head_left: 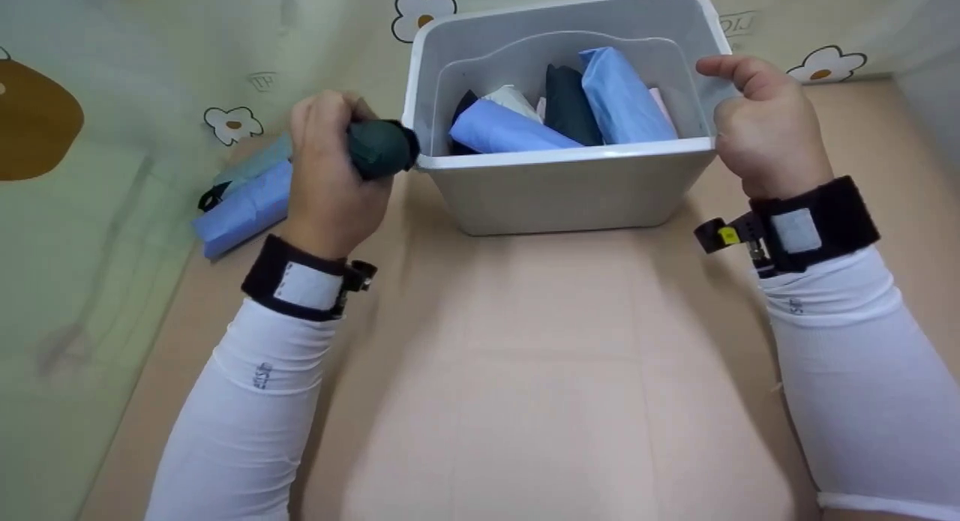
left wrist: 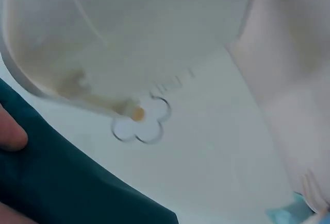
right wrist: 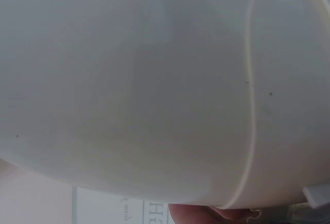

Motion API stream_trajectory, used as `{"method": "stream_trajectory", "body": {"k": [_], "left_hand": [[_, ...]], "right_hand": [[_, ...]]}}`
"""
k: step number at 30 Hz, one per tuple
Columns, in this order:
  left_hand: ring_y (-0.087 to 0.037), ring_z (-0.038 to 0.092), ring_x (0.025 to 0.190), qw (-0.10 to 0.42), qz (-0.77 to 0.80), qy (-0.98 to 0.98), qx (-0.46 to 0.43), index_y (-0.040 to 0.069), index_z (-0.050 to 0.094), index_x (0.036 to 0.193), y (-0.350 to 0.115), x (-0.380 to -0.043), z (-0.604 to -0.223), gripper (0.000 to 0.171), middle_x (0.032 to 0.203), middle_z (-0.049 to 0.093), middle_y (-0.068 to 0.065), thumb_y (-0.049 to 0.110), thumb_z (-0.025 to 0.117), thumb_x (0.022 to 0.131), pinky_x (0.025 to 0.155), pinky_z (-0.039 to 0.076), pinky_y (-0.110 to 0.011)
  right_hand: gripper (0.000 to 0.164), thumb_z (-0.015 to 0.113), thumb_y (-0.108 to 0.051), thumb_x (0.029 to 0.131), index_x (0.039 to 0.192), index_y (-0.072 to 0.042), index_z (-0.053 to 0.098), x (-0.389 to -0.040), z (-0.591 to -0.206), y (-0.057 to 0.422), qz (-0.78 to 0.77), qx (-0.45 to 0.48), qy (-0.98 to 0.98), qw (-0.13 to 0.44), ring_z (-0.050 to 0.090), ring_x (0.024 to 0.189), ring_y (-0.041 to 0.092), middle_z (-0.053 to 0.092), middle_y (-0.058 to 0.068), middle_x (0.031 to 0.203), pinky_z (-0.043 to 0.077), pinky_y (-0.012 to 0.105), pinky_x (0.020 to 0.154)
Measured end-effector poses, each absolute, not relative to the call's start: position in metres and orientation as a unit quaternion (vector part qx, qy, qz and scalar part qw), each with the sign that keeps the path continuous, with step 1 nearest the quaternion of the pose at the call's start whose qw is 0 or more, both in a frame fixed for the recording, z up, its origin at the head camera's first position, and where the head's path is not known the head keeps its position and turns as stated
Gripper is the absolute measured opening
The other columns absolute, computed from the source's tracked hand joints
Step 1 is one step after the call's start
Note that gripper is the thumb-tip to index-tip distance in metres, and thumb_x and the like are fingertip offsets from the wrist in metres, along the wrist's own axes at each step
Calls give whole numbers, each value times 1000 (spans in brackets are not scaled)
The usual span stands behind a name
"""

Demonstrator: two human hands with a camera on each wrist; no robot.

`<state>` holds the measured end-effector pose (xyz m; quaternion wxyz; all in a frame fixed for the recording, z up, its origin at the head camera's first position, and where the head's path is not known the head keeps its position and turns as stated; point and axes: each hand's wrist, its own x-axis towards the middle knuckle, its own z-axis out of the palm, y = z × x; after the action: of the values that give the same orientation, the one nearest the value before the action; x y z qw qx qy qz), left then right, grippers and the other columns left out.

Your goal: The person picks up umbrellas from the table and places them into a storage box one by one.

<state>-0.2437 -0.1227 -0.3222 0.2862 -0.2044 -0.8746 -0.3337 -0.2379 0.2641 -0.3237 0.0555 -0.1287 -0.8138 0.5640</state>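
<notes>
My left hand (head_left: 330, 169) grips a dark green folded umbrella (head_left: 381, 150), its black end beside the left rim of a light grey plastic bin (head_left: 555, 195). In the left wrist view, fingertips press on the green fabric (left wrist: 77, 167). My right hand (head_left: 772, 124) holds the bin at its right rim, one finger stretched over the edge. Inside the bin lie a blue folded umbrella (head_left: 510, 127) at the left, a dark one (head_left: 570, 105) in the middle and another blue one (head_left: 626, 97) leaning at the right, among paler bundles.
Left of the bin, a blue folded umbrella (head_left: 244, 210) and a grey-green one (head_left: 255, 165) lie on the tan tabletop (head_left: 540, 371). A pale sheet with printed flowers (head_left: 424, 15) stands behind and along the left side.
</notes>
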Motion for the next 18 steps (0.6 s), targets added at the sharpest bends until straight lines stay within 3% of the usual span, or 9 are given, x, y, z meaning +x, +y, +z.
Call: {"method": "stream_trajectory", "body": {"k": [6,11,15,17,18], "left_hand": [[-30,44,117,264,-327,-873,-247,1,56,104,-99,-249,-313,23,109,61,-17,-4,67,84,92,36,-37],[-33,45,121,255,-294,-872,-297,2,56,108,-83,-256,-308,25,111,61,-16,-7,61,85,105,38,-37],[-30,49,124,255,-281,-864,-331,3,57,110,-72,-264,-306,34,112,61,-14,-15,54,81,130,21,-39],[-26,51,131,245,-272,-868,-336,4,58,112,-66,-266,-305,37,116,62,-11,-16,54,81,134,9,-42],[-24,51,134,239,-270,-869,-339,4,58,113,-64,-268,-305,38,119,64,-10,-17,53,82,134,8,-42]], "right_hand": [[65,30,6,95,153,-14,53,-238,-325,265,556,-130,-819,53,42,141,27,38,12,164,47,21,75],[64,31,6,96,153,-16,53,-239,-325,265,551,-133,-822,50,41,142,28,37,12,165,48,26,86],[64,31,5,96,153,-17,53,-239,-325,266,548,-136,-824,48,42,142,28,38,12,165,48,24,83],[65,31,5,96,153,-18,53,-239,-325,266,550,-137,-823,46,41,142,28,37,12,166,48,23,80],[65,31,5,96,153,-17,53,-239,-325,266,553,-135,-821,48,42,142,28,38,12,165,48,23,79]]}}
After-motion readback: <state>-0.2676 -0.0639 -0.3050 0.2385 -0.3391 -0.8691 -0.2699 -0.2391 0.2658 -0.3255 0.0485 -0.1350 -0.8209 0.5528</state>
